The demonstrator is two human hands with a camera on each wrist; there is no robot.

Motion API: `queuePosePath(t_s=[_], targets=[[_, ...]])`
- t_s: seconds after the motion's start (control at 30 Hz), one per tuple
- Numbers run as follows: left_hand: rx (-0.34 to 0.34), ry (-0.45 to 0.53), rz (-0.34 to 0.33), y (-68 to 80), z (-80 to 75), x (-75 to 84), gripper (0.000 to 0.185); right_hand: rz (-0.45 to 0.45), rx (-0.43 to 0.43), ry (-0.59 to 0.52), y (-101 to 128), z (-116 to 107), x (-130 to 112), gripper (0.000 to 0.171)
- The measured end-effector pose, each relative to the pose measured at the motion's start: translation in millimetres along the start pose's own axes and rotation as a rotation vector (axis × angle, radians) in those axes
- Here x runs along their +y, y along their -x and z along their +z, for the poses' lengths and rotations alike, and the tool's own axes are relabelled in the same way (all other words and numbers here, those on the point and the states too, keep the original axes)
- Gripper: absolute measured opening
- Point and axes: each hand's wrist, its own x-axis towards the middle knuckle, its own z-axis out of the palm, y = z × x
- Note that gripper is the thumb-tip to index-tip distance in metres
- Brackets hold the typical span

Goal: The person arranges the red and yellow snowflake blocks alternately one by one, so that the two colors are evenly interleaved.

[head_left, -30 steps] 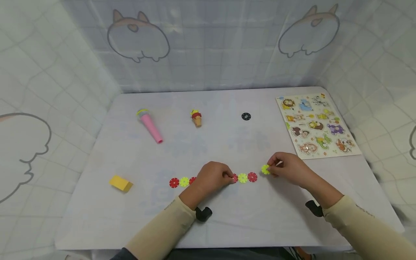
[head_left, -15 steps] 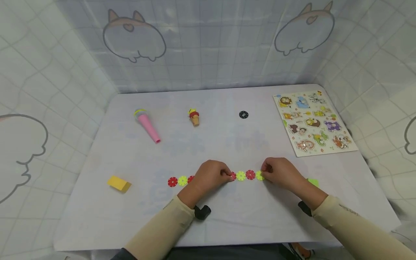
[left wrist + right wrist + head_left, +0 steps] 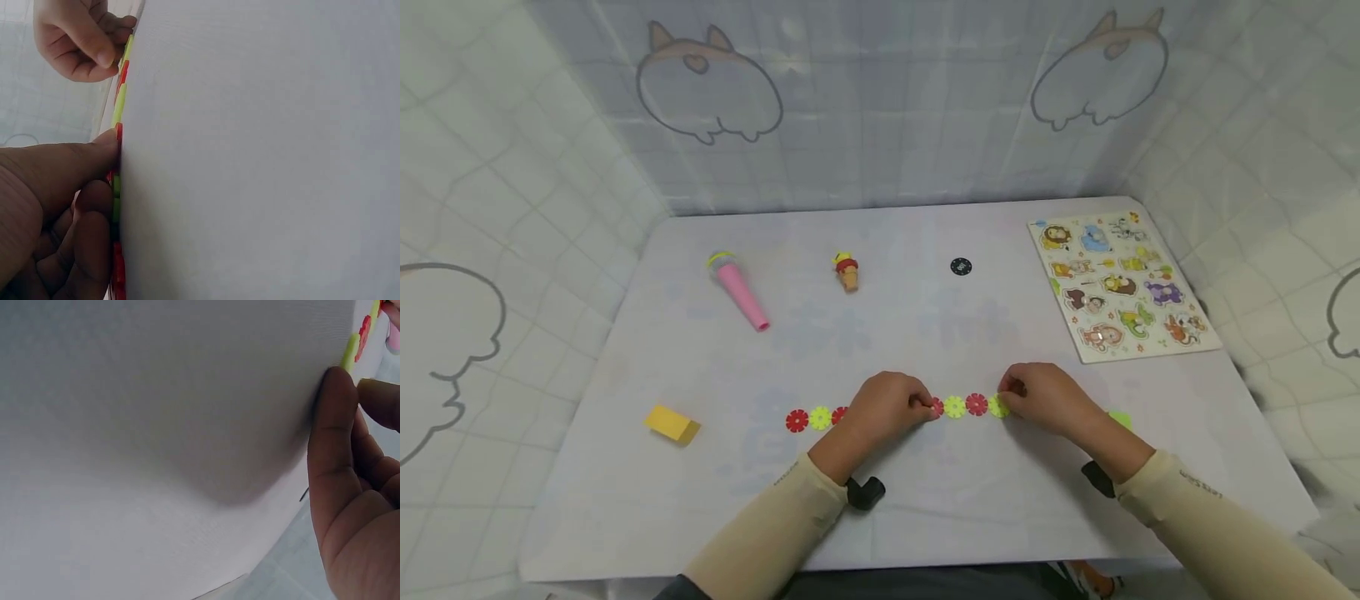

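Observation:
A chain of red and yellow-green snowflake discs (image 3: 955, 407) lies flat along the near middle of the white table (image 3: 925, 333). My left hand (image 3: 887, 408) grips the chain at its middle, fingers curled on a red disc (image 3: 118, 134). My right hand (image 3: 1045, 398) pinches the yellow-green disc (image 3: 998, 406) at the chain's right end, pressed against the last red disc (image 3: 976, 404). In the right wrist view the same chain end (image 3: 350, 350) shows beside my fingertips (image 3: 337, 394). A loose yellow-green disc (image 3: 1120, 419) lies just right of my right wrist.
A pink toy microphone (image 3: 739, 292), a small ice-cream toy (image 3: 847, 272) and a black disc (image 3: 961, 267) lie toward the back. An animal puzzle board (image 3: 1120, 287) sits at the right. A yellow block (image 3: 672, 423) lies front left. Curtained walls enclose the table.
My right hand brought the yellow-green disc leftward and down from its raised spot to the chain's right end. The left hand has stayed on the chain.

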Motion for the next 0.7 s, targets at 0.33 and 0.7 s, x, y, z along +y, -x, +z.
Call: queuePosePath(t_s=[0.33,0.7], targets=[[0.055,0.076,0.105,11.0,-2.5,-3.3,0.008,0.036,-0.064,-0.084,2.6,0.3,1.9,0.011],[0.225,0.129,-0.049,34.7,-57.8,-46.1,0.018,0.096,-0.143,-0.215,-4.3,-5.6,9.2,0.016]])
